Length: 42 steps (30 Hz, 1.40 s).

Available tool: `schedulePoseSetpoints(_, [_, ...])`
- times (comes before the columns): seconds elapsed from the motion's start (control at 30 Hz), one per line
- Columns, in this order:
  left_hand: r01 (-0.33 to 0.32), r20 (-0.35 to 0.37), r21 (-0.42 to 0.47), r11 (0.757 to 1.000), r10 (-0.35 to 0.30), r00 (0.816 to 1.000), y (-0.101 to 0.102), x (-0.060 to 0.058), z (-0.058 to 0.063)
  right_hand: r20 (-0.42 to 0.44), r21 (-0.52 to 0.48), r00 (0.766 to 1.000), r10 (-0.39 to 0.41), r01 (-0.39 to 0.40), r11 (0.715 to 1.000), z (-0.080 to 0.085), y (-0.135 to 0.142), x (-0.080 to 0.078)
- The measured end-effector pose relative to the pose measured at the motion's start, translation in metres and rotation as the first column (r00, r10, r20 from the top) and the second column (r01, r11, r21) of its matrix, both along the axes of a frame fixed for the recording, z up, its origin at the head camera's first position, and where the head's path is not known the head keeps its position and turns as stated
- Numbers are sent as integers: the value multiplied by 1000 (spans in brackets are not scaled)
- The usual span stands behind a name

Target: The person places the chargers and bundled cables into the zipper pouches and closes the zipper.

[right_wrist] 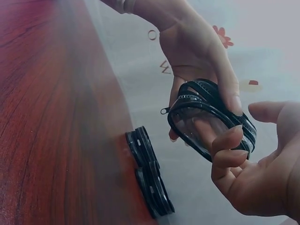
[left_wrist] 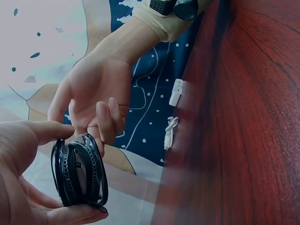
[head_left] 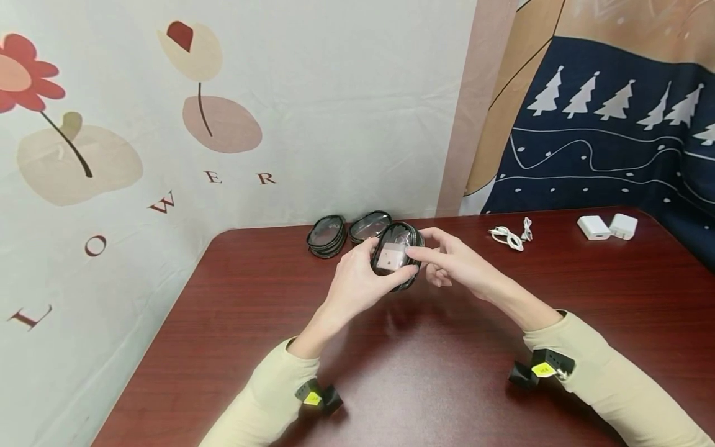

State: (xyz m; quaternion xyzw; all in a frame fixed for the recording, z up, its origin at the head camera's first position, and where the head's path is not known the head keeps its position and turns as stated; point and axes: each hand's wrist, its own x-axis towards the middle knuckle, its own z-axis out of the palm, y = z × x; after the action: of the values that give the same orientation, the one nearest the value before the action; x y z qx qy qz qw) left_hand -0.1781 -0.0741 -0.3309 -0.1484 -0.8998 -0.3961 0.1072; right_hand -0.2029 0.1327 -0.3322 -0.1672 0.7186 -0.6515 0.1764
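Observation:
My left hand [head_left: 360,273] grips a small clear zip case [head_left: 399,239] with black trim, holding it above the table. A pale block [head_left: 391,256] shows through its clear panel; its kind is hard to tell. My right hand [head_left: 460,264] holds the case's right side, with a thumb on the front and a finger at the upper edge. In the left wrist view, the zipped side of the case [left_wrist: 77,173] lies between the left thumb and fingers. In the right wrist view, the right fingers [right_wrist: 229,140] bend beside the clear panel.
Two similar cases, one at left [head_left: 326,236] and one at right [head_left: 368,226], stand at the table's back edge. Farther right lie white cables [head_left: 508,238] and two white charger blocks [head_left: 593,228]. A printed cloth [head_left: 335,124] hangs behind the dark red table [head_left: 251,298].

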Motion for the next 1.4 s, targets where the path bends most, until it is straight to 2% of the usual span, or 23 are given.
schedulePoseSetpoints(0.33, [-2, 20, 4, 1000, 2, 1000, 2, 2, -1, -4, 44, 999, -39, 39, 998, 0, -1, 1])
schedulePoseSetpoints(0.47, [15, 31, 57, 998, -17, 999, 1, 0, 1, -12, 37, 998, -54, 55, 998, 0, 0, 0])
schedulePoseSetpoints(0.67, [20, 96, 153, 988, -35, 995, -3, -2, 3, -24, 5, 998, -57, 57, 998, 1, 0, 0])
schedulePoseSetpoints(0.9, [31, 157, 190, 981, -61, 986, -7, -7, 7, -32, -39, 999, -25, 24, 999, 2, 3, -1])
schedulePoseSetpoints(1.07, [47, 227, 184, 982, -89, 970, -10, -9, 10, -44, -68, 999, 13, -16, 998, 2, 5, -2])
schedulePoseSetpoints(1.17, [75, 260, 208, 975, -129, 957, -11, -10, 11, -53, -84, 998, 35, -39, 996, 2, 6, -2])
schedulePoseSetpoints(1.4, [131, 315, 362, 923, -253, 915, -14, -8, 14, -90, -132, 990, 105, -116, 984, 1, 7, -3])
